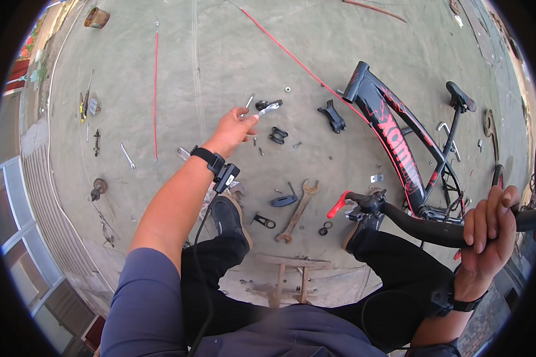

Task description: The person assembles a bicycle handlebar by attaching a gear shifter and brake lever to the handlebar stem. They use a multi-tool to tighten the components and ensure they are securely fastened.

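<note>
My left hand (pixel 235 128) reaches over the ground with its fingers pinched on a short silver metal tool (pixel 270 107), whose exact kind I cannot make out. A small black part (pixel 260 105) lies right beside the tool, and a thin metal rod (pixel 250 100) shows by the fingertips. Below that hand is a black clamp (pixel 277 135). At the right, my right hand (pixel 488 229) is wrapped round a curved black handlebar (pixel 423 225). The bar's left end carries a brake lever with a red cover (pixel 338 205).
A black and red bicycle frame (pixel 393 131) with a saddle (pixel 460 97) lies right of centre, near a black stem (pixel 332 116). Between my feet are a large rusty wrench (pixel 298 211) and a folding multi-tool (pixel 283 200). A small wrench (pixel 127 156) and red cable (pixel 156 95) lie left.
</note>
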Demonstrator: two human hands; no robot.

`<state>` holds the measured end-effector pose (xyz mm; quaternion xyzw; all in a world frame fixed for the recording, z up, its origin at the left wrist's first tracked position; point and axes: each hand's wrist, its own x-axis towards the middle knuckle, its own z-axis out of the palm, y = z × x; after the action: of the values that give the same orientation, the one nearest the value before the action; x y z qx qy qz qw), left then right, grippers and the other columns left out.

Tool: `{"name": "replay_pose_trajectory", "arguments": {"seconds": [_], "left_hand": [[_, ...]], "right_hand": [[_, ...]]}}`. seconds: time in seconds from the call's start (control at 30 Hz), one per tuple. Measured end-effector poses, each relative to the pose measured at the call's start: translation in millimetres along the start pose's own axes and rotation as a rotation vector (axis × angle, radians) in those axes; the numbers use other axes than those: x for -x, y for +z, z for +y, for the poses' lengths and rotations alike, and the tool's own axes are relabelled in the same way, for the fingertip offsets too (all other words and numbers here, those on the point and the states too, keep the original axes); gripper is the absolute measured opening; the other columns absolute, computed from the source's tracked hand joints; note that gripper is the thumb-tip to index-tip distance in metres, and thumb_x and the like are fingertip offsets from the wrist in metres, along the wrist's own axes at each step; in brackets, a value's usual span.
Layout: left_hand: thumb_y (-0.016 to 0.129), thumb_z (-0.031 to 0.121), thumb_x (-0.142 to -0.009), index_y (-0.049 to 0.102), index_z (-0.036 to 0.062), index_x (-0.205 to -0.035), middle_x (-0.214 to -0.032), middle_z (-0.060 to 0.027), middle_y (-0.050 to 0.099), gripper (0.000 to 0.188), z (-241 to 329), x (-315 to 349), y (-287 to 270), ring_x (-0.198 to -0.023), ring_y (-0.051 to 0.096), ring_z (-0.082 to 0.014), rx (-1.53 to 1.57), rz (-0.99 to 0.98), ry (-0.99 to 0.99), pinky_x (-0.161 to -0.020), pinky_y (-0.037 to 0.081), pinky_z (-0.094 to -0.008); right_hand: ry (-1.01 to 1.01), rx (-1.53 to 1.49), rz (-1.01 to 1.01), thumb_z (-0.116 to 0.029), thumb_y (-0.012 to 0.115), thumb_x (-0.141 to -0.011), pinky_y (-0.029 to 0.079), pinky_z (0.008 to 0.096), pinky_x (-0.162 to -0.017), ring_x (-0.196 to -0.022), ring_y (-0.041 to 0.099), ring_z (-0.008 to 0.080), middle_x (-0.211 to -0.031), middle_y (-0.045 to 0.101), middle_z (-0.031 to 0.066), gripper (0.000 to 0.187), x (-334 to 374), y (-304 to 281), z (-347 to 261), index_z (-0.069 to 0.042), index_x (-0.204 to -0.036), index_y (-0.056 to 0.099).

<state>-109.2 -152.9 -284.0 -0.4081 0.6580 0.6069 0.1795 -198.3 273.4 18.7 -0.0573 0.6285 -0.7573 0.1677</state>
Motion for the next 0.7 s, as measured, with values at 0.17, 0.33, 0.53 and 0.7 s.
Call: {"name": "replay_pose_trajectory", "arguments": {"seconds": [0.17,0.33,0.53,0.7], "left_hand": [[0.067,0.017,-0.098,0.061,-0.0051,-0.129,-0.109,-0.0156,0.072,0.039,-73,-25,-20,-0.095,0.074,-0.0234,-0.371,-0.035,0.102,-0.075,0.057,-0.0360],[0.069,0.017,-0.092,0.069,0.0014,-0.115,-0.109,-0.0178,0.074,0.028,-74,9,0,-0.099,0.071,-0.0372,-0.883,-0.093,0.316,-0.084,0.056,-0.0468],[0.077,0.032,-0.089,0.067,0.0035,-0.109,-0.103,-0.0155,0.072,0.036,-100,49,50,-0.096,0.070,-0.0372,-1.023,-0.332,0.421,-0.085,0.055,-0.0474],[0.081,0.042,-0.085,0.065,0.0039,-0.110,-0.107,-0.0178,0.069,0.049,-113,85,87,-0.100,0.069,-0.0399,-1.129,-0.518,0.435,-0.085,0.055,-0.0485]], "right_hand": [[-0.001,0.016,-0.009,-0.013,0.052,-0.108,0.040,0.0236,-0.041,-0.039,0.035,0.0060,-0.070,0.040,-0.0021,0.007,-5,-3,-4,-0.007,-0.112,0.051],[0.008,0.026,0.023,-0.011,0.051,-0.107,0.040,0.0230,-0.042,-0.041,0.035,0.0061,-0.070,0.040,-0.0021,0.009,-8,-9,-2,-0.007,-0.115,0.050],[0.014,0.026,0.031,-0.010,0.049,-0.107,0.040,0.0228,-0.043,-0.042,0.034,0.0063,-0.069,0.039,-0.0022,0.014,-14,-2,-4,-0.005,-0.120,0.050],[0.016,0.042,0.032,-0.010,0.049,-0.106,0.041,0.0230,-0.046,-0.043,0.035,0.0065,-0.070,0.039,-0.0023,0.026,-13,-5,-4,-0.003,-0.131,0.050]]}}
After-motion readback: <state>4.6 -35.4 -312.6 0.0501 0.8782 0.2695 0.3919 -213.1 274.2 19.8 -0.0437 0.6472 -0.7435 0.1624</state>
